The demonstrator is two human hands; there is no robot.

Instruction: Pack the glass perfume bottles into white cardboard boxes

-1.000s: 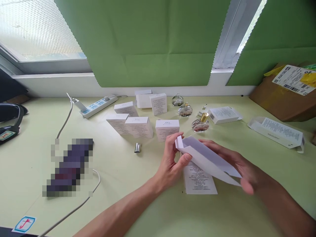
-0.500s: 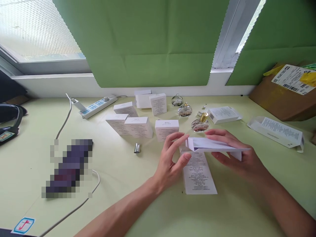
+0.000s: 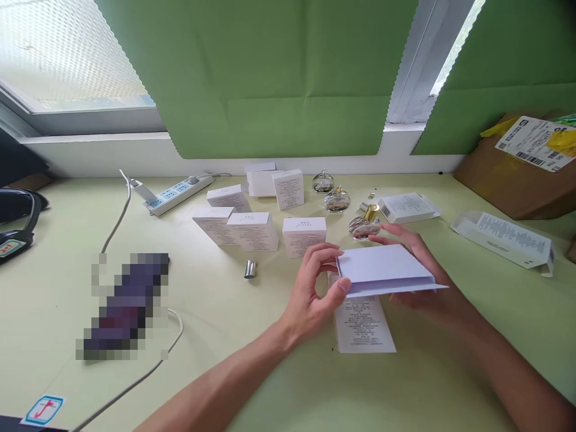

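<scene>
A flattened white carton point(image 3: 384, 270) is held level above the pale green table point(image 3: 252, 360) between both hands. My left hand point(image 3: 315, 291) pinches its left edge with thumb and fingers. My right hand point(image 3: 425, 288) lies mostly under and behind it, fingers wrapped over the far edge. Below the carton a printed white flat carton point(image 3: 362, 324) lies on the table. Just beyond my right fingertips lies a small glass bottle with a gold cap point(image 3: 365, 223).
Several small white boxes point(image 3: 254, 231) stand in the middle, with a silver cap point(image 3: 250, 269) in front. Two round glass bottles point(image 3: 336, 201), flat cartons point(image 3: 506, 240), a brown parcel point(image 3: 522, 168), a power strip point(image 3: 177, 193) and cables surround them.
The white carton went from tilted down to the right to level, and now shows its top face. My right hand moved from its lower right end to behind it.
</scene>
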